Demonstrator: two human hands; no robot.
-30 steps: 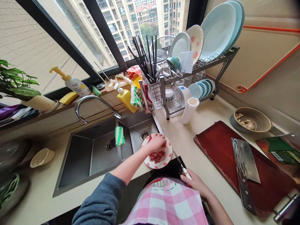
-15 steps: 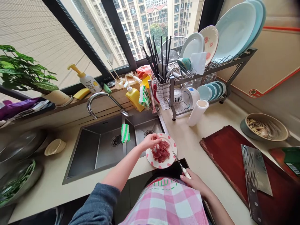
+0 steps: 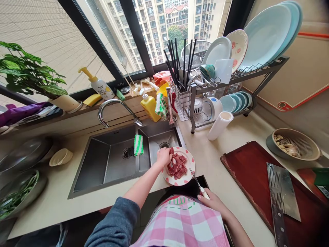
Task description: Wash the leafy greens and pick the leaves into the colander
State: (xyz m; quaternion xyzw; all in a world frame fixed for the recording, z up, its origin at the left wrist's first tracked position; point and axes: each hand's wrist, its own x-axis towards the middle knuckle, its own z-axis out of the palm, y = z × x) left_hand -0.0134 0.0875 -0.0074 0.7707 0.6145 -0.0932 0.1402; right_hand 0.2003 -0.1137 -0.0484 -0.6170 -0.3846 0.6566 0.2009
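Note:
A round white plate with pink hearts (image 3: 190,158) rests at the counter's front edge, beside the sink. Cut pieces of raw red meat (image 3: 178,168) are heaped on it. At the plate's upper left rim, my left hand (image 3: 164,157) is closed on a piece of meat (image 3: 171,151). My right hand (image 3: 212,200), lower right of the plate, grips the white handle of a slim metal utensil (image 3: 196,178). Its tip reaches the plate's right edge; what kind of utensil it is I cannot make out.
Left of the plate is a double sink (image 3: 108,164) with a green-striped cloth (image 3: 138,144) over its divider. To the right, a cleaver (image 3: 281,192) lies on a dark red cutting board (image 3: 244,171). A dish rack (image 3: 192,109) and a paper roll (image 3: 220,126) stand behind.
My left hand has moved from over the meat to the plate's upper left rim, with a piece of meat in its fingers. My right hand stays about where it was.

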